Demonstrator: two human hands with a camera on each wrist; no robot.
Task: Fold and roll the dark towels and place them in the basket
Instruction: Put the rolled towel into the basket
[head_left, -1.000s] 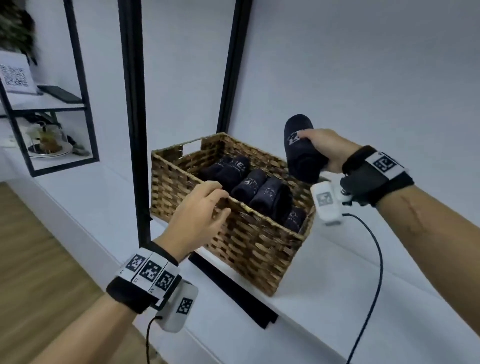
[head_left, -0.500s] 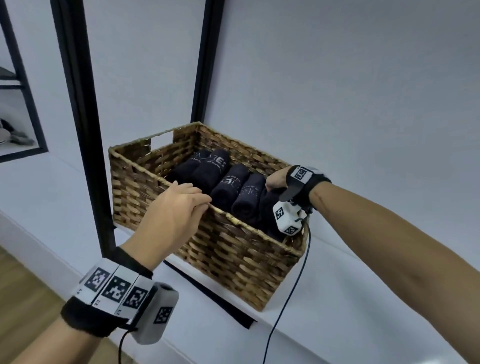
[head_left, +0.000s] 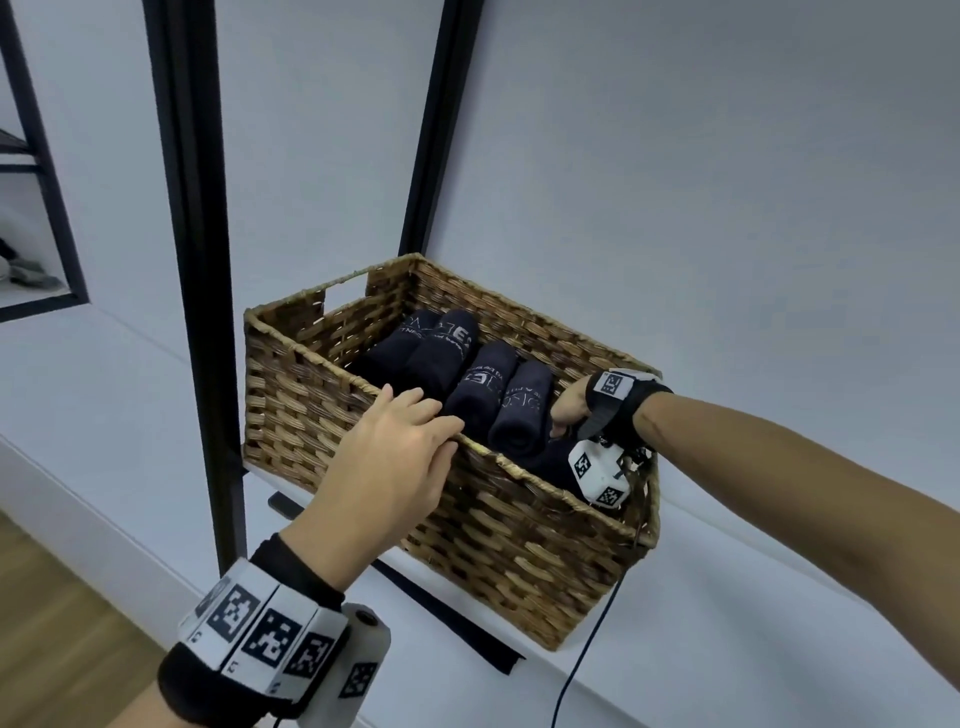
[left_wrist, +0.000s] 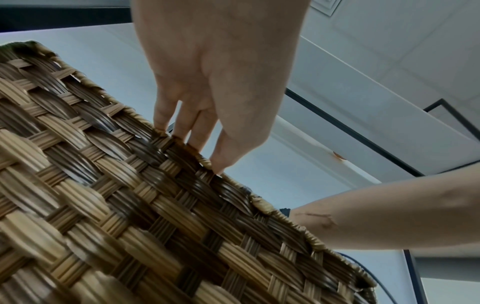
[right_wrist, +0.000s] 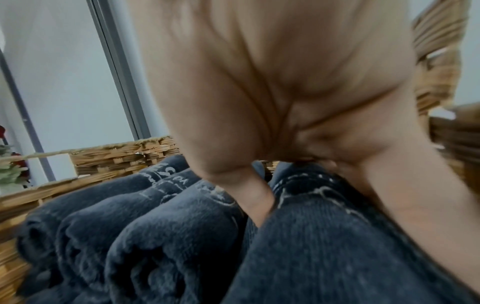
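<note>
Basket stock: rolled dark towels, last roll going in at the right end.

Item in hand: I have my right hand down inside the woven wicker basket, thumb and fingers curled round a rolled towel pressed beside the row of rolled towels already lying side by side. My left hand rests straight fingers on the near rim, gripping nothing. By my reckoning, the placing is nearly finished; only the release remains, and I see no loose towels outside. Towels: soft, fleecy, dark blue-grey cylinders with pale lettering. Basket: rectangular, stiff brown weave, cut-out handle, on a white shelf.
</note>
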